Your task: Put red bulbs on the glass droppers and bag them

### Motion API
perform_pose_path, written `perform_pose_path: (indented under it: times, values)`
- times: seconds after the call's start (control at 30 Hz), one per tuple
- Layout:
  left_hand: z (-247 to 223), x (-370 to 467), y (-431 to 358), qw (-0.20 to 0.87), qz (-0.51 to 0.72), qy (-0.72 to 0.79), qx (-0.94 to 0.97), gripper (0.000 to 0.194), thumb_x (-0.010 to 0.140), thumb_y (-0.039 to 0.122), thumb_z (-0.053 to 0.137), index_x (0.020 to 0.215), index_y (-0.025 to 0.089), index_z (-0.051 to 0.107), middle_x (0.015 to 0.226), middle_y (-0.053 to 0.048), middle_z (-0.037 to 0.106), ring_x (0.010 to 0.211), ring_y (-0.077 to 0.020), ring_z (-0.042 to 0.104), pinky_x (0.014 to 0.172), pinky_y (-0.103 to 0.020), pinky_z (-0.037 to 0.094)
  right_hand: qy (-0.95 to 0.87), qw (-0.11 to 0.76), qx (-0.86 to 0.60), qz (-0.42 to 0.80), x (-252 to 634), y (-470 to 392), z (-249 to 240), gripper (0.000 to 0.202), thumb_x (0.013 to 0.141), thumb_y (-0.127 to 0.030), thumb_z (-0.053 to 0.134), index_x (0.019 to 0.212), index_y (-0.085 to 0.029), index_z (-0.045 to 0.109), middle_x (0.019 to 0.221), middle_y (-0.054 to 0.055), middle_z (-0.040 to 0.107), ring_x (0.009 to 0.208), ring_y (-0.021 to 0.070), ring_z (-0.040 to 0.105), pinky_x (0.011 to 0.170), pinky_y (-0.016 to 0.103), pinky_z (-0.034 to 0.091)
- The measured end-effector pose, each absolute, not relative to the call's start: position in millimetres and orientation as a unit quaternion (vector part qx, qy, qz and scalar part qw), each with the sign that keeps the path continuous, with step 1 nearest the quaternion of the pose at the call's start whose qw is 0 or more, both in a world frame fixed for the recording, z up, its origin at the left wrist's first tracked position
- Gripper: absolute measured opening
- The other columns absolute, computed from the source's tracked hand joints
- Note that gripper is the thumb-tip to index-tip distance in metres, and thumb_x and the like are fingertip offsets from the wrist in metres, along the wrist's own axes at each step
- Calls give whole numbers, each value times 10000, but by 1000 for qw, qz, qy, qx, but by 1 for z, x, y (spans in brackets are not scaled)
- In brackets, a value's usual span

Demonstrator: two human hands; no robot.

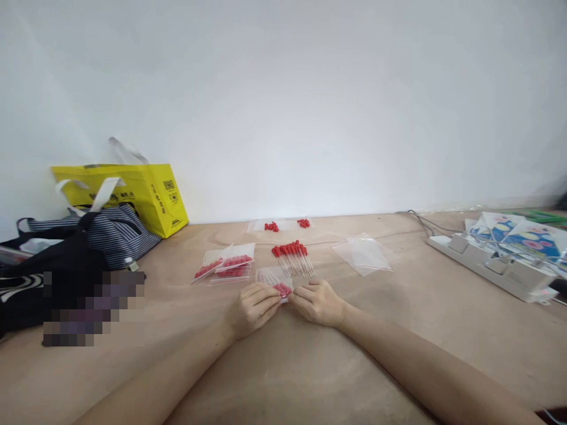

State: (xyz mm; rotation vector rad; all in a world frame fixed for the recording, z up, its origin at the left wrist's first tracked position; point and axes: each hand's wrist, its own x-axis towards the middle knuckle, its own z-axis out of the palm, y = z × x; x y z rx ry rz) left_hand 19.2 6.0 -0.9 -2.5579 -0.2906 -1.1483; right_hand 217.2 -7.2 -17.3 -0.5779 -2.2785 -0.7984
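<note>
A small clear zip bag (270, 276) with red-tipped sticks inside lies between my hands, its near edge pinched from both sides. My left hand (252, 308) is closed on the left end of that edge. On the right end, the fingers of my right hand (318, 303) are closed too. Just beyond the bag, a row of loose red-tipped white sticks (293, 255) lies side by side. Several filled clear bags (234, 262) are piled to the left. Flat clear bags (364, 254) without sticks are stacked to the right.
Against the wall are more red-tipped sticks (271, 226) on clear plastic. A yellow shopping bag (166, 203) and a striped bag (119, 236) stand at the left. On the right lie a white power strip (478, 268) with cables and some blue floral packets (531, 239).
</note>
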Motion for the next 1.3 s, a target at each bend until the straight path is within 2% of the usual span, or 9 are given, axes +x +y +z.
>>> perform_pose_path:
  times: [0.27, 0.67, 0.83, 0.9, 0.97, 1.03, 1.1, 1.2, 1.3]
  values:
    - [0, 27, 4, 143, -394, -120, -900, 115, 767, 70, 496, 768, 149, 580, 734, -51, 655, 684, -141, 598, 632, -273, 500, -865, 336, -218, -304, 215, -7, -17, 183, 840, -160, 408, 727, -156, 553, 569, -23, 529, 477, 78, 435, 456, 246, 240]
    - [1, 6, 4, 284, -356, -84, -887, 133, 768, 47, 471, 800, 140, 562, 721, -50, 649, 653, -147, 593, 661, -312, 496, -858, 360, -246, -271, 218, -9, -18, 203, 816, -144, 374, 719, -155, 552, 565, -22, 530, 452, 72, 399, 467, 252, 222]
    - [5, -18, -3, 287, -333, -108, -892, 131, 781, 51, 472, 815, 140, 561, 721, -48, 643, 667, -155, 590, 683, -324, 490, -863, 350, -263, -254, 221, -7, -21, 210, 820, -145, 364, 723, -161, 550, 567, -20, 527, 458, 71, 413, 474, 251, 224]
    - [5, -22, -5, 241, -340, -136, -899, 110, 795, 89, 476, 772, 153, 562, 689, -35, 631, 653, -150, 585, 657, -299, 488, -868, 345, -266, -241, 222, -6, -21, 216, 826, -148, 357, 728, -163, 548, 574, -19, 530, 465, 72, 420, 475, 247, 228]
    - [5, -23, -6, 142, -356, -204, -901, 128, 808, 162, 482, 697, 168, 546, 637, -14, 601, 618, -139, 578, 596, -259, 484, -874, 340, -263, -225, 224, -6, -21, 222, 831, -149, 347, 744, -166, 551, 583, -17, 535, 483, 76, 436, 477, 240, 240]
    - [5, -19, -7, -9, -382, -318, -868, 151, 827, 255, 455, 729, 171, 533, 662, -7, 584, 584, -128, 580, 531, -232, 478, -882, 334, -256, -210, 225, -5, -21, 235, 837, -145, 332, 764, -169, 554, 590, -15, 538, 501, 79, 448, 482, 231, 256]
    - [5, -13, -7, -170, -413, -428, -786, 183, 829, 336, 435, 854, 171, 510, 775, -24, 590, 567, -122, 592, 499, -230, 484, -887, 329, -256, -199, 225, -6, -21, 240, 843, -149, 327, 771, -168, 555, 596, -12, 537, 505, 80, 450, 479, 224, 263]
    - [4, -1, -6, -336, -433, -506, -667, 290, 772, 398, 509, 952, 174, 471, 942, -73, 584, 626, -137, 618, 517, -241, 496, -885, 329, -274, -182, 223, -9, -23, 221, 841, -155, 346, 771, -165, 555, 616, -6, 543, 495, 76, 441, 459, 215, 256]
    - [2, 10, -6, -418, -426, -518, -613, 326, 674, 366, 625, 898, 162, 504, 936, -79, 593, 719, -158, 616, 584, -251, 493, -902, 318, -257, -138, 222, -14, -22, 224, 840, -149, 357, 761, -177, 565, 622, -10, 556, 521, 77, 466, 473, 206, 280]
